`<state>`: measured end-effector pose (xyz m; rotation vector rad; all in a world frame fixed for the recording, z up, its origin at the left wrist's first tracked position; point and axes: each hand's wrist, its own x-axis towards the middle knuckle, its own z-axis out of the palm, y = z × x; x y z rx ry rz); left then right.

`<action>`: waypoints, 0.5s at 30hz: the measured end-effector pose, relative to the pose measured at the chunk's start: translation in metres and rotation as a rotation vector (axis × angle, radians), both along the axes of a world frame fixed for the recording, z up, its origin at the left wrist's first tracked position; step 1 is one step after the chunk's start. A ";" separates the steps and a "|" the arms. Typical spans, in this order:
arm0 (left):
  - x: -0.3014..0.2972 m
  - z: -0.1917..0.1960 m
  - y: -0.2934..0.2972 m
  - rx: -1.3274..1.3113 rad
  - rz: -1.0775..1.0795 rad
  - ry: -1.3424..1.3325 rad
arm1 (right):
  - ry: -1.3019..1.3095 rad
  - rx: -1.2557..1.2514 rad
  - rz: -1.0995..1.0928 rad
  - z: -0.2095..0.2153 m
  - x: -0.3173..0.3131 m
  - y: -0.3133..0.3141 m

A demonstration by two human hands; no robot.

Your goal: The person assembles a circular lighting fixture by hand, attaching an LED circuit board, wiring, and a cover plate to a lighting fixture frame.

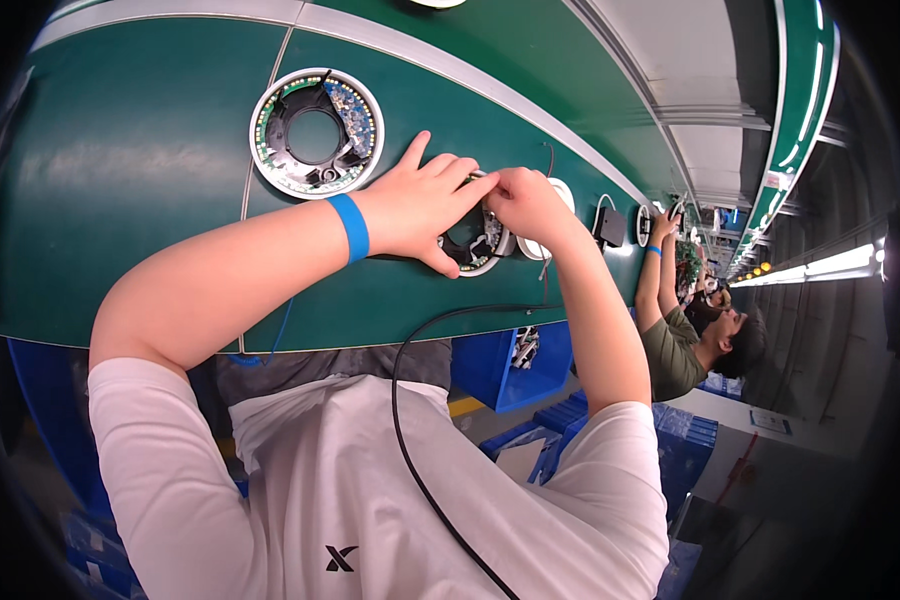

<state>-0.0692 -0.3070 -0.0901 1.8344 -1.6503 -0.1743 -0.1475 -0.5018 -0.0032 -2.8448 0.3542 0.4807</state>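
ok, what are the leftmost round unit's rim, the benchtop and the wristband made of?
Rim: likely moulded plastic; smooth, white, soft sheen.
Benchtop: perhaps rubber matting or laminate; green, diffuse glare.
Wristband: matte blue, maybe elastic fabric or rubber; texture unclear.

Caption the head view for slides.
Left hand and right hand at one ring, a second ring nearby on green bench.

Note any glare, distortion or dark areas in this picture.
Head view: the green bench bends in a curve and carries a pale sheen at left; head view: the long strip light at right blows out to white; head view: black fills the corners, and the far right is dim.
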 end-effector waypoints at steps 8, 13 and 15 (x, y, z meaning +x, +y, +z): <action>-0.002 0.000 -0.001 -0.005 -0.001 -0.029 | 0.168 0.142 -0.171 0.014 0.015 -0.025; 0.000 -0.002 -0.002 -0.003 -0.011 -0.031 | 0.223 0.111 -0.172 0.013 0.025 -0.031; 0.001 -0.003 -0.001 0.005 0.005 -0.026 | 0.230 0.124 -0.211 0.014 0.026 -0.025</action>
